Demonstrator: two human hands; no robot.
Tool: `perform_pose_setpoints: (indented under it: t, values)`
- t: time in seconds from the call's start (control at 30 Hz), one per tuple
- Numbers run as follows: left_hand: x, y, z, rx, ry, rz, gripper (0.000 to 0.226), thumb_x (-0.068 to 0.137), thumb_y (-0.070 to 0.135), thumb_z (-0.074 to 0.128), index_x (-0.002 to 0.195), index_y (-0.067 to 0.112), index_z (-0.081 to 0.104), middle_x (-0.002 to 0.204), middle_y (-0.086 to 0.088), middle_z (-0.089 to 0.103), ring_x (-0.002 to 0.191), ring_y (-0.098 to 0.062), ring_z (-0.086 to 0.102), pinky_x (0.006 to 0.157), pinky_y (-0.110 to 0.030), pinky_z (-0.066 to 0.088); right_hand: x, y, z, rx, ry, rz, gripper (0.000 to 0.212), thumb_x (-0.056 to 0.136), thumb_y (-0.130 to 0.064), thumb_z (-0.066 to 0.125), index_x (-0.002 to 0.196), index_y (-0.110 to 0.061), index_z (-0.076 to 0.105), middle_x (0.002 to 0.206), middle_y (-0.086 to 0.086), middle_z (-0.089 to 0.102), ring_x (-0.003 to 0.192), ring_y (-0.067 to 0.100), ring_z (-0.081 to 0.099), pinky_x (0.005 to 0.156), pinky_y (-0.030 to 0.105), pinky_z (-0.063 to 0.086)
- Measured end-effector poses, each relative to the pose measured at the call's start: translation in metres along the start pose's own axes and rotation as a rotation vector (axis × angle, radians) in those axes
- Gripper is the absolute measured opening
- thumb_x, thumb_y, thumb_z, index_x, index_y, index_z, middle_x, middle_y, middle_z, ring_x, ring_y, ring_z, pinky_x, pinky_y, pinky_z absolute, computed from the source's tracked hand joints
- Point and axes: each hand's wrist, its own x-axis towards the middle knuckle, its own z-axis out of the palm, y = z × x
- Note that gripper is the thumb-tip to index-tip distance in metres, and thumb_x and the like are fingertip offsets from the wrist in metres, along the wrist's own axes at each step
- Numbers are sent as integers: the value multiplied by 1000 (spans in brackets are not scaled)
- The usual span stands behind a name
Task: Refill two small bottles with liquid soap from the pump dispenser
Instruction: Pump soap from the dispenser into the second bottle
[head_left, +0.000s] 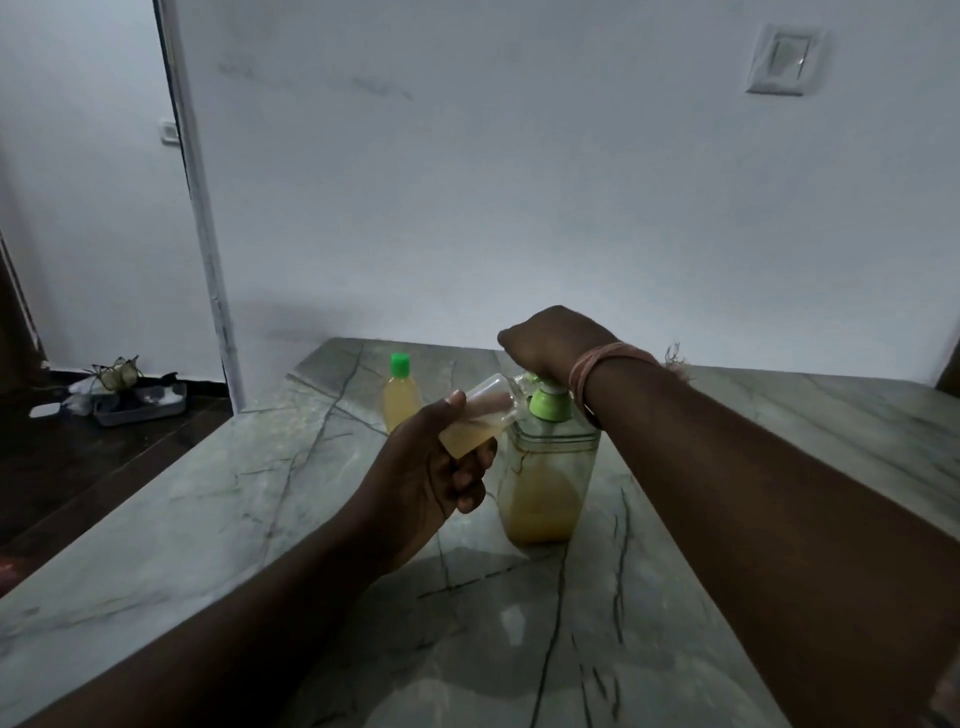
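On the marble worktop (218, 499), the right hand (550, 340) is pressing its clenched grip onto the pump dispenser (545, 467) while the left hand (431, 478) is grasping a tilted small bottle (475, 415) at the spout.

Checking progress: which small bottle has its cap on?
The small bottle standing on the table wears a green cap; the tilted bottle in the left hand is uncapped.

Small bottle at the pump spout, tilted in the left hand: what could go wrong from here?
1. The left hand holds the small bottle steeply tilted, already part full; soap could run back out or miss its narrow mouth at the spout.
2. The right hand presses down on the pump dispenser, which nothing else steadies; a hard push might tip or slide it on the marble table.
3. The capped bottle stands close behind and could get knocked.
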Motion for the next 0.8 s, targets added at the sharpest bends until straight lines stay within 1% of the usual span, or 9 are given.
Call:
perform_pose_setpoints:
  t: [0.1, 0.23, 0.33, 0.43, 0.5, 0.6, 0.67, 0.73, 0.8]
  values:
    - [-1, 3, 4, -11, -6, 2, 48, 99, 42, 51, 130, 8, 68, 78, -9, 55, 56, -10, 44, 48, -24, 41, -2, -5, -7, -34, -21, -10, 28, 94, -32, 49, 72, -15, 52, 78, 2, 54, 65, 16, 51, 51, 25, 33]
    - [2, 2, 1, -8, -2, 2, 48, 99, 43, 53, 130, 9, 68, 79, -8, 55, 57, -10, 45, 49, -24, 42, 2, 4, 1, 156, 78, -11, 30, 85, -35, 51, 83, -12, 70, 88, 4, 72, 73, 22, 62, 57, 28, 39]
    - [1, 1, 1, -4, -17, 5, 50, 100, 42, 51, 132, 8, 66, 79, -8, 55, 57, -10, 44, 49, -24, 42, -1, 7, 2, 158, 66, -7, 27, 85, -31, 51, 82, -12, 69, 86, 5, 69, 70, 21, 59, 54, 27, 35]
    - [2, 1, 1, 3, -11, 4, 50, 98, 43, 53, 132, 8, 66, 80, -8, 55, 58, -10, 44, 50, -24, 42, -3, 3, -3, 67, 51, -14, 24, 88, -31, 51, 72, -14, 58, 78, 5, 60, 68, 21, 55, 53, 28, 33]
    - [0, 2, 1, 5, -6, 6, 50, 97, 45, 55, 130, 10, 68, 80, -8, 56, 58, -10, 45, 50, -24, 42, 0, -1, -5, -3, 21, -12, 25, 90, -32, 50, 72, -15, 56, 80, 5, 58, 70, 20, 55, 53, 27, 33]
    - [-3, 3, 1, -16, -9, 0, 49, 97, 45, 56, 129, 10, 68, 81, -9, 55, 58, -10, 45, 50, -25, 43, 2, -3, -4, -49, 3, -36, 23, 90, -32, 53, 75, -15, 59, 78, 1, 61, 64, 16, 55, 52, 25, 35]
    - [-2, 2, 1, -21, -16, 0, 46, 98, 44, 55, 126, 11, 70, 80, -8, 56, 57, -10, 45, 50, -24, 43, 5, 0, -2, 23, 30, -43, 27, 87, -36, 52, 79, -14, 66, 85, 3, 68, 70, 19, 60, 55, 26, 38]
    - [0, 2, 0, -30, -15, 0, 43, 99, 43, 56, 122, 11, 72, 80, -9, 56, 57, -10, 46, 49, -24, 43, 6, 4, 2, 85, 25, -38, 31, 88, -37, 48, 81, -13, 67, 91, 5, 69, 70, 19, 59, 55, 27, 35]
    - [1, 1, 1, -34, -18, 1, 43, 100, 42, 54, 123, 12, 72, 80, -8, 56, 57, -10, 45, 49, -24, 43, 5, 4, 2, 58, 5, -35, 28, 89, -34, 48, 76, -15, 64, 89, 4, 67, 66, 16, 54, 53, 27, 32]
